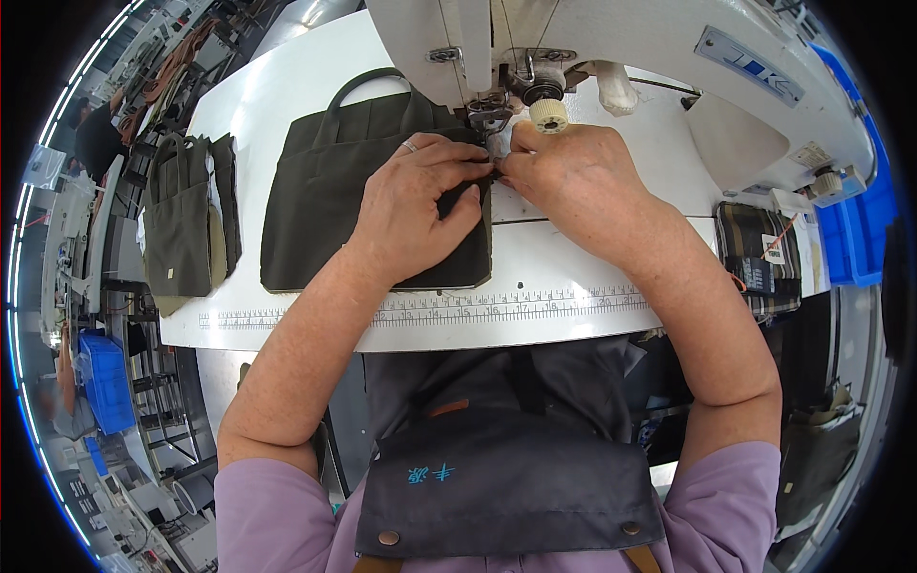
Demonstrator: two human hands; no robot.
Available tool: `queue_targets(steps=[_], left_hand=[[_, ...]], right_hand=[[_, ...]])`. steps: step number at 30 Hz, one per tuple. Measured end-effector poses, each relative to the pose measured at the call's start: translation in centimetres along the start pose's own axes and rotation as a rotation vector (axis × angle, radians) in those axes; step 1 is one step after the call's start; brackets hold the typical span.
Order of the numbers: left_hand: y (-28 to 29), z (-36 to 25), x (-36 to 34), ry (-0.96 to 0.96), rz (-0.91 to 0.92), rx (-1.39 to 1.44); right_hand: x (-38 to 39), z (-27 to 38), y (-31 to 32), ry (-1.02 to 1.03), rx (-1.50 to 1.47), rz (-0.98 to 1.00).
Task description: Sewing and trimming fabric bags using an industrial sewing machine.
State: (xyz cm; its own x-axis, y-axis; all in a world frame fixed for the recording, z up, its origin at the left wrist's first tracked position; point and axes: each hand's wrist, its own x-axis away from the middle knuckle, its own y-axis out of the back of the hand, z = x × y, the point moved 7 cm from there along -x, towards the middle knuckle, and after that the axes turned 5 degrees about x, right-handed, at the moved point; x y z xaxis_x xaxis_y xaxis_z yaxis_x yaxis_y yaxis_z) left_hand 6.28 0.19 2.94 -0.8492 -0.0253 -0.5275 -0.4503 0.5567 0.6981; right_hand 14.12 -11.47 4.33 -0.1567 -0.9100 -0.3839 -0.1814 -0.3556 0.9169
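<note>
Dark olive tote bag [325,201], flat on white sewing table [573,267], centre of frame, right edge under needle. Left hand [420,205] pressed flat on fabric, fingers pinching the seam edge. Right hand [564,172] pinching same edge beside presser foot [489,119]. Sewing machine [621,38] above. Stacked finished bags [186,220] at left. Plaid cloth [759,258] at right.

Rectangular blue label plate [748,65] on machine arm, beyond right hand [573,177]; small white tag [773,249] on plaid fabric, right.
</note>
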Motion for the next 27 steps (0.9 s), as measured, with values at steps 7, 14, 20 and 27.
queue_targets(steps=[7, 14, 20, 27], left_hand=[[-0.6, -1.1, 0.6, -0.024, 0.155, -0.217], [-0.8, -1.2, 2.0, -0.044, 0.328, -0.216], [-1.1, -1.9, 2.3, -0.014, 0.294, -0.221], [-0.8, -1.6, 2.7, 0.038, 0.23, -0.128]], right_hand=[[0.8, -0.2, -0.5, -0.036, -0.05, -0.081], [1.0, -0.4, -0.5, -0.026, -0.075, -0.127], [1.3, -2.1, -0.6, -0.13, -0.145, -0.076], [1.4, -1.2, -1.1, -0.048, -0.317, -0.052]])
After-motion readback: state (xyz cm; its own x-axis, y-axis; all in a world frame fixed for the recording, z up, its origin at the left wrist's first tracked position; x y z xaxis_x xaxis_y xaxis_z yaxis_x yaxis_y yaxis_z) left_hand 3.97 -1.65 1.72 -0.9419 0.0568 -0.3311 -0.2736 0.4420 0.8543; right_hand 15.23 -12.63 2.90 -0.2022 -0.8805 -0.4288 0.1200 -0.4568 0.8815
